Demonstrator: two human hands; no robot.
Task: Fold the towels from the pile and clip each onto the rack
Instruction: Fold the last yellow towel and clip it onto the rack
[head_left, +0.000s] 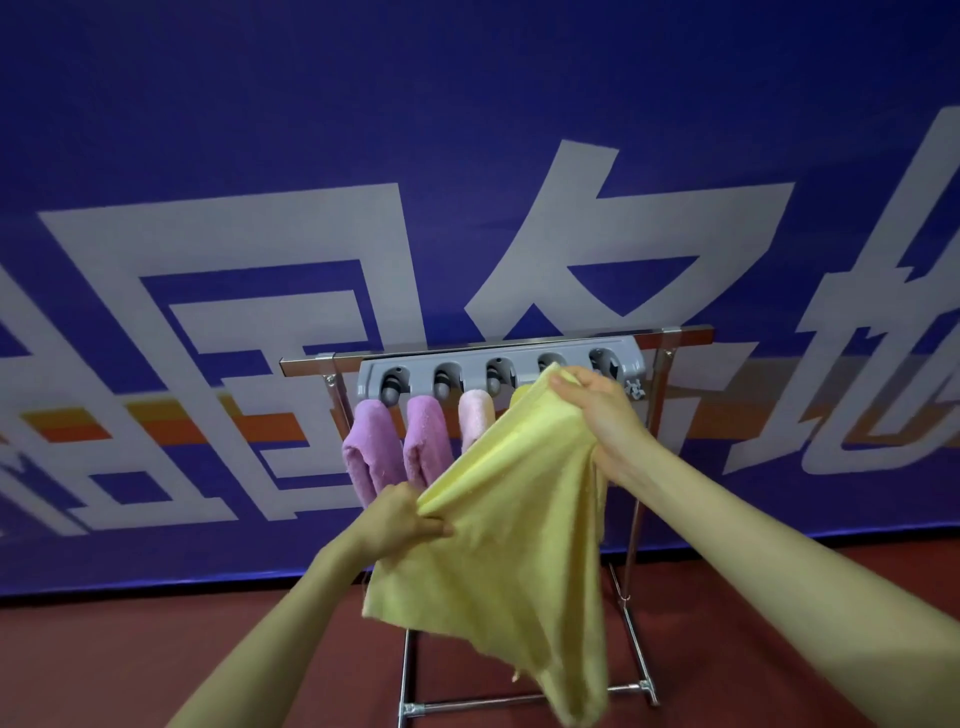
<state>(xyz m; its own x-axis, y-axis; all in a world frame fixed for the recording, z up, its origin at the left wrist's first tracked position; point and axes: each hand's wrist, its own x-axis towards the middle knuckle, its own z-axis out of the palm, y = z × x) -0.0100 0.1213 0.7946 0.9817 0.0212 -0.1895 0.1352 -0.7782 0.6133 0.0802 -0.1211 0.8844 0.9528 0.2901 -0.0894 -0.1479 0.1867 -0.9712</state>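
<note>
A yellow towel (511, 545) hangs spread between my hands in front of the rack. My left hand (402, 517) pinches its lower left edge. My right hand (597, 410) grips its upper corner, close to the fourth clip. The grey clip strip (498, 371) with several roller clips sits on the metal rack's top bar (306, 362). Two purple folded towels (366, 452) (426, 441) and a pale pink one (477, 418) hang from the first three clips. A bit of another yellow towel (519, 395) shows under the fourth clip, mostly hidden.
A blue banner wall (260, 130) with large white characters stands right behind the rack. The rack's chrome legs and base bars (524, 701) rest on a dark red floor (130, 654). The towel pile is out of view.
</note>
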